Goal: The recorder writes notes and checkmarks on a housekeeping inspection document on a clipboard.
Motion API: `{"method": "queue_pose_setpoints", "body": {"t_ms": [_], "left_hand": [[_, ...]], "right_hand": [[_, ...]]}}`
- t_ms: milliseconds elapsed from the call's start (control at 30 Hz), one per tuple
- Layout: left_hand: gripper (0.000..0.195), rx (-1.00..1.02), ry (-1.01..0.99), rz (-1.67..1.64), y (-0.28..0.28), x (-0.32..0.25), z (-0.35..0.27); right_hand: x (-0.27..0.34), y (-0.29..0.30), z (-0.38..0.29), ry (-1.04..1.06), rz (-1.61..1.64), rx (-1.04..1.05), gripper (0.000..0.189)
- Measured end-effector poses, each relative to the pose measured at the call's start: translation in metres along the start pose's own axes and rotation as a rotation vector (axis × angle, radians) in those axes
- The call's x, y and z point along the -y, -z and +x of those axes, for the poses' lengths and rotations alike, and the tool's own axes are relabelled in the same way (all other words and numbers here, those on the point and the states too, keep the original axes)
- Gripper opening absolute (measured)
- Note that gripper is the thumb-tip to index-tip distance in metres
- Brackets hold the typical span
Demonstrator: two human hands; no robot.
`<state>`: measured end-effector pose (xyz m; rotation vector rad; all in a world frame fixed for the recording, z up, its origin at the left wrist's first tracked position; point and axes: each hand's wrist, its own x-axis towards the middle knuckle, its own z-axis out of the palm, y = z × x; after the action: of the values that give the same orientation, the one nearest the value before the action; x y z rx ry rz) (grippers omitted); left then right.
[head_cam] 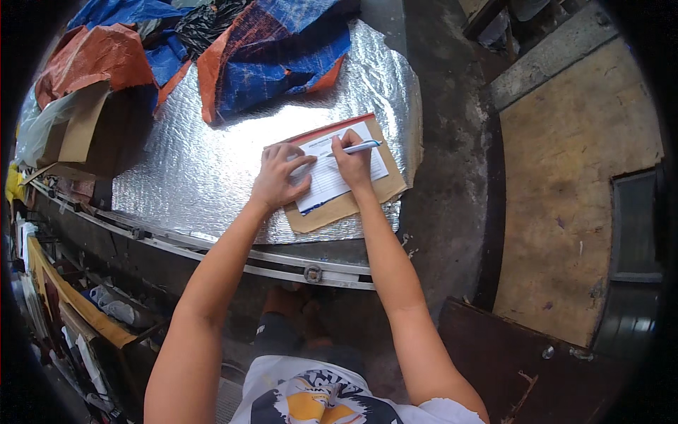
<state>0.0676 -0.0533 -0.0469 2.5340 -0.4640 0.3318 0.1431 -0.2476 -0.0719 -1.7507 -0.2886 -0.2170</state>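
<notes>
A pad of lined forms bearing print lies on a piece of brown cardboard, its top edge beside a red strip. My right hand grips a white and blue pen, the tip pointing left over the upper part of the form. Whether the tip touches the paper is hard to see. My left hand rests on the pad's left side with fingers spread, holding nothing. Beneath the cardboard is a sheet of silver foil insulation.
Crumpled blue and orange tarpaulin covers the far side of the foil. At left stands an open cardboard box with clear plastic. A metal rail runs along the near table edge. On the right are a wooden board and a dark cabinet.
</notes>
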Motion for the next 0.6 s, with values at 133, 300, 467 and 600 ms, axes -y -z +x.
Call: {"method": "queue_pose_setpoints", "body": {"t_ms": [133,300,467,600], "left_hand": [[0.044,0.025,0.01,-0.024,0.001,-0.001,0.001],[0.043,0.011,-0.001,-0.018,0.001,0.003,-0.001],[0.04,-0.012,-0.006,-0.013,0.0,0.004,-0.001],[0.039,-0.028,-0.029,-0.014,-0.001,0.004,-0.001]], "right_hand": [[0.001,0.002,-0.001,-0.043,0.046,0.001,0.032],[-0.001,-0.001,-0.002,-0.077,0.038,0.012,0.032],[-0.006,-0.001,0.0,-0.044,0.024,-0.003,0.039],[-0.011,-0.001,-0.002,-0.079,0.1,-0.005,0.042]]}}
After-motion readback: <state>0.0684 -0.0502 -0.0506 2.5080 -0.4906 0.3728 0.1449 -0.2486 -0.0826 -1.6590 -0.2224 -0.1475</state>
